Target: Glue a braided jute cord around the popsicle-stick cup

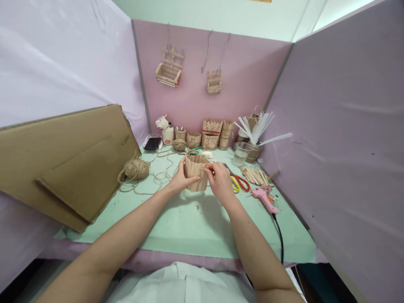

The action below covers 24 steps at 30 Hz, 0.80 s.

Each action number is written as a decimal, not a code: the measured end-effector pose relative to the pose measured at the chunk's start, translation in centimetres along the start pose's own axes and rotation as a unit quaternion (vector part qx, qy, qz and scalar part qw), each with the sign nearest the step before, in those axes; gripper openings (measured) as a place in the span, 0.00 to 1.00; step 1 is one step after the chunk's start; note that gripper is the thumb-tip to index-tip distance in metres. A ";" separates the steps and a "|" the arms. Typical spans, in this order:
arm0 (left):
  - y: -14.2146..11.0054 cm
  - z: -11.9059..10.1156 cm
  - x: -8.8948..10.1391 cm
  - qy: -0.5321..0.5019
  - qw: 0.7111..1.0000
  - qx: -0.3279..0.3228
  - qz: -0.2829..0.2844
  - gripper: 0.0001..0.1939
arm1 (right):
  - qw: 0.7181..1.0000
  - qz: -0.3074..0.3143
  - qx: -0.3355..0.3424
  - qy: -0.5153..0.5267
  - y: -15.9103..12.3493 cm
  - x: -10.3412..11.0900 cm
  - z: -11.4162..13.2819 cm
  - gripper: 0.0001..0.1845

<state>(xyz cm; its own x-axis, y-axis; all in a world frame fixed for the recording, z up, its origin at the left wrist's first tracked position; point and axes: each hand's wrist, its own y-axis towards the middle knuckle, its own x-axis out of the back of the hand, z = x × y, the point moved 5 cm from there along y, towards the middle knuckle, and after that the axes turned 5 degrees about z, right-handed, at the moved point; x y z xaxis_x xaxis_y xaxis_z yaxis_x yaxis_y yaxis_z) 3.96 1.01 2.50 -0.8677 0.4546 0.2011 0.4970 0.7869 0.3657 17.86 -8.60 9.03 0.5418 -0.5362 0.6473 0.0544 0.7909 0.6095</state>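
Note:
A small round cup made of upright wooden craft sticks (196, 171), with an uneven top edge, is held above the table. My left hand (183, 176) is closed around its left side, thumb across the front. My right hand (218, 179) is at the cup's right front, thumb and forefinger pinched on a thin strand that looks like twine. Twine also curls over the cup's rear rim. From a ball of jute twine (136, 168) at the left, loose strands run over the table. Scissors with red and yellow handles (242, 183) lie just right of my right hand.
A pink glue gun (265, 200) with a black cord and a pile of craft sticks (255, 176) lie at the right. A clear cup of liquid (240, 155) stands behind. A large cardboard piece (75, 168) leans at the left. Finished stick containers (210, 141) line the back.

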 end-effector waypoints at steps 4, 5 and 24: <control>0.0 -0.2 0.0 0.010 1.000 -0.009 -0.002 0.56 | 1.000 -0.006 -0.011 0.014 0.0 0.2 0.0 0.07; 0.0 -0.2 0.0 0.011 1.000 -0.011 -0.002 0.56 | 1.000 -0.007 -0.012 0.021 0.0 0.2 0.0 0.07; -0.1 -0.7 -0.2 0.016 1.000 -0.014 0.003 0.56 | 0.997 -0.035 -0.027 0.067 -0.1 0.3 -0.2 0.07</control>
<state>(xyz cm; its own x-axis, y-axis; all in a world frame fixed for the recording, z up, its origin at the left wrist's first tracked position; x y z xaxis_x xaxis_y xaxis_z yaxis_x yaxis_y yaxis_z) 4.07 0.53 3.00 -0.8646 0.4456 0.2324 0.5025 0.7722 0.3889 18.14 -8.77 9.03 0.6416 -0.5500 0.5347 0.1395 0.7691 0.6237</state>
